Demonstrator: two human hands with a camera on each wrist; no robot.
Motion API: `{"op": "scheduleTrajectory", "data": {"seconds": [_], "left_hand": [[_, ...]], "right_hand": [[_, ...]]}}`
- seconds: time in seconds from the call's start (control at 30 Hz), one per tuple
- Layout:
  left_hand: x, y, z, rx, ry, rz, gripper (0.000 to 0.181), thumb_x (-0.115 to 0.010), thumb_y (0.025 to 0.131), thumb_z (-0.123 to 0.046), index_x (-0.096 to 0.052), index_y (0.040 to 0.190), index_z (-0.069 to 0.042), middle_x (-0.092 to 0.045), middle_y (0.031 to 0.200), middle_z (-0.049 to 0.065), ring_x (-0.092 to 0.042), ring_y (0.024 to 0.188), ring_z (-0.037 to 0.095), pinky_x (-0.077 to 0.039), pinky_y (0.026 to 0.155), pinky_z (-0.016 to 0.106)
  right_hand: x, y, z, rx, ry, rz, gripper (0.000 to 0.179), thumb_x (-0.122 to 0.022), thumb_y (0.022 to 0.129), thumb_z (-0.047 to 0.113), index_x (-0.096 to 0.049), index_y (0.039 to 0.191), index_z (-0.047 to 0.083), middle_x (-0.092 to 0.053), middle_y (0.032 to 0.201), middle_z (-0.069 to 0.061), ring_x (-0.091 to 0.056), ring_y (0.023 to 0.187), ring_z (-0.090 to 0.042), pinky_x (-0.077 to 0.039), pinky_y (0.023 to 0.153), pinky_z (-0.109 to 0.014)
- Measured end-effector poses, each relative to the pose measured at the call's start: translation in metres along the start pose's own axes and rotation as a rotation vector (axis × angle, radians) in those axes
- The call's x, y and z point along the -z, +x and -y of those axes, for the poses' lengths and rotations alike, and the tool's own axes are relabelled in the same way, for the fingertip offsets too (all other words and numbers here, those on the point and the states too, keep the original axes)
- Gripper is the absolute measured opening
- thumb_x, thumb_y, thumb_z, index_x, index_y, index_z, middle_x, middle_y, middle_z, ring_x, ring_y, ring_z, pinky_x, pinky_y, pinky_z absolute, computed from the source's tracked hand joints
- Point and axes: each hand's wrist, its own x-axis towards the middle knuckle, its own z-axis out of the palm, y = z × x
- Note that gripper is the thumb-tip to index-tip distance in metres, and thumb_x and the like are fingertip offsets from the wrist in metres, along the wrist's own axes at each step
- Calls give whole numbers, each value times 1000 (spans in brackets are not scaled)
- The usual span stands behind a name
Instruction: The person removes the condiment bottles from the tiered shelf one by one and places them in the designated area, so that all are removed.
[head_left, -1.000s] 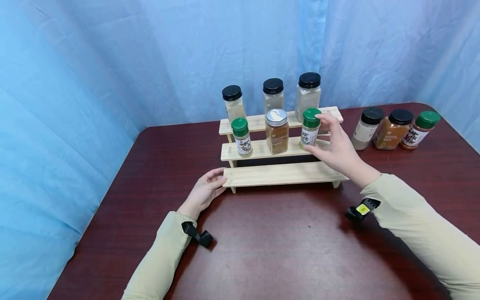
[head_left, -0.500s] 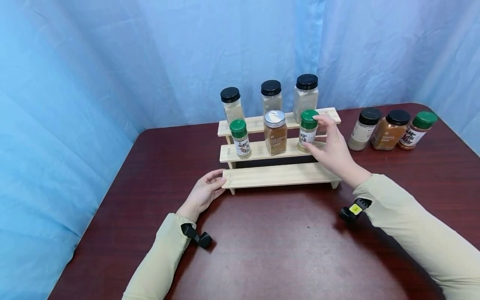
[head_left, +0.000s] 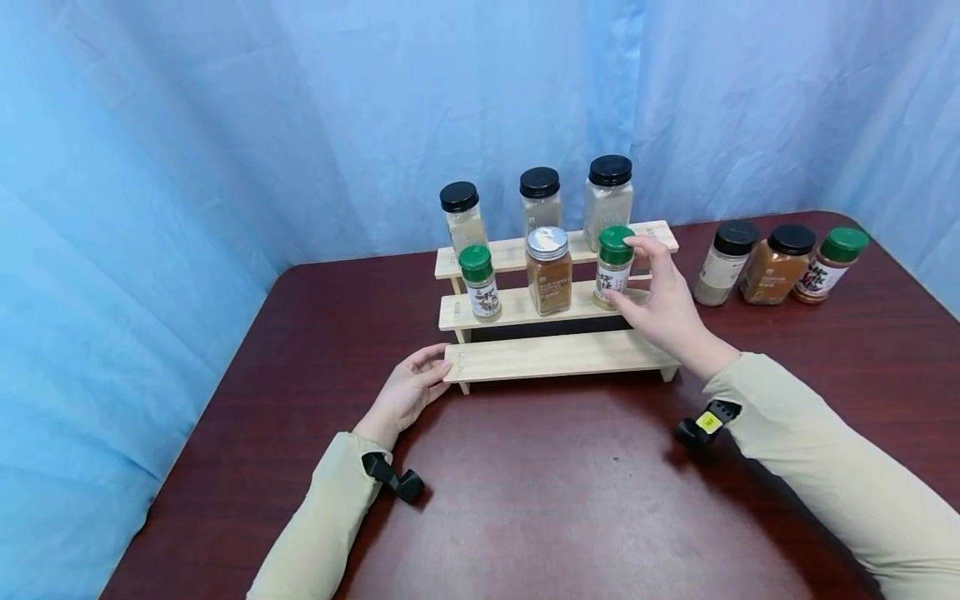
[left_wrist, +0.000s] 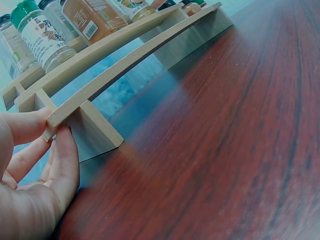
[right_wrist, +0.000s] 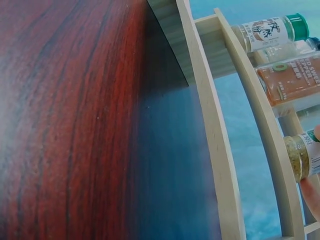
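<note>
A three-step wooden rack [head_left: 555, 357] stands on the dark red table. My left hand [head_left: 408, 387] pinches the left end of its lowest shelf, thumb above and fingers below, as the left wrist view shows. On the middle shelf, my right hand [head_left: 667, 312] holds a small green-capped spice jar [head_left: 613, 271] between thumb and index finger. The jar is upright at the shelf's right part. Left of it on that shelf are a silver-lidded jar of brown spice [head_left: 550, 275] and another green-capped spice jar [head_left: 482, 287].
Three black-lidded jars [head_left: 608, 204] line the top shelf. To the right of the rack, on the table [head_left: 555, 500], stand a black-capped jar [head_left: 718, 271], a black-lidded orange-brown jar [head_left: 776, 271] and a green-capped jar [head_left: 825, 271]. Blue curtains [head_left: 375, 125] hang behind.
The head view has shifted slightly. Both hands keep their hold, and the rack and jars stay in about the same places relative to each other.
</note>
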Motion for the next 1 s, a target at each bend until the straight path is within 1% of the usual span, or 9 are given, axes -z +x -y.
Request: {"op": "scheduleTrajectory", "data": {"seconds": [0.27, 0.4, 0.5, 0.57, 0.63, 0.73, 0.87, 1.0], "left_hand": [[-1, -1, -2, 1, -7, -12, 45, -49, 95, 3, -37, 138, 1, -61, 86, -4, -62, 74, 3, -50, 68, 17], [-1, -1, -2, 1, -11, -8, 43, -49, 95, 3, -39, 137, 0, -61, 86, -5, -62, 74, 3, -50, 68, 18], [-1, 0, -2, -1, -9, -6, 42, -50, 95, 2, -40, 136, 0, -61, 86, -5, -62, 75, 3, -50, 68, 18], [-1, 0, -2, -4, -4, -1, 44, -50, 95, 2, -39, 137, 1, -61, 86, -6, -62, 75, 3, -50, 69, 18], [-1, 0, -2, -3, -6, -4, 45, -51, 95, 1, -38, 138, 2, -61, 86, -6, -62, 75, 3, -50, 69, 18], [-1, -1, -1, -4, 2, -1, 47, -50, 95, 2, -35, 140, 3, -60, 86, -6, -61, 75, 3, -50, 69, 17], [-1, -1, -1, 1, 7, -3, 48, -50, 95, 1, -34, 140, 3, -60, 87, -6, -61, 75, 2, -50, 69, 17], [-1, -1, 0, 6, 0, -11, 46, -49, 95, 2, -36, 139, 2, -61, 87, -5, -61, 76, 3, -50, 70, 17]], "right_hand": [[7, -5, 3, 8, 46, 4, 70, -66, 80, -11, -27, 135, 5, -45, 125, -24, -51, 110, -36, -48, 85, -55], [10, -11, 3, 2, 59, 0, 73, -67, 80, -11, -24, 136, 6, -46, 125, -23, -51, 111, -31, -48, 85, -53], [12, -15, 3, -9, 60, -4, 74, -68, 79, -10, -24, 136, 6, -47, 124, -21, -50, 110, -15, -51, 87, -34], [13, -17, 3, -9, 63, -8, 73, -67, 79, -11, -23, 136, 5, -48, 123, -21, -47, 109, -3, -48, 86, -19], [14, -20, 4, -3, 62, -11, 72, -66, 80, -12, -24, 135, 4, -48, 122, -20, -42, 107, 7, -41, 84, -7], [16, -23, 4, 17, 63, -13, 72, -65, 79, -15, -23, 135, 3, -48, 121, -20, -41, 107, 12, -39, 83, -5], [19, -27, 2, 41, 73, -21, 73, -65, 77, -17, -23, 134, 0, -50, 119, -20, -42, 107, 12, -41, 83, -5], [23, -32, 0, 38, 77, -20, 76, -66, 75, -19, -23, 134, 0, -52, 115, -21, -48, 97, 14, -43, 78, -5]]}}
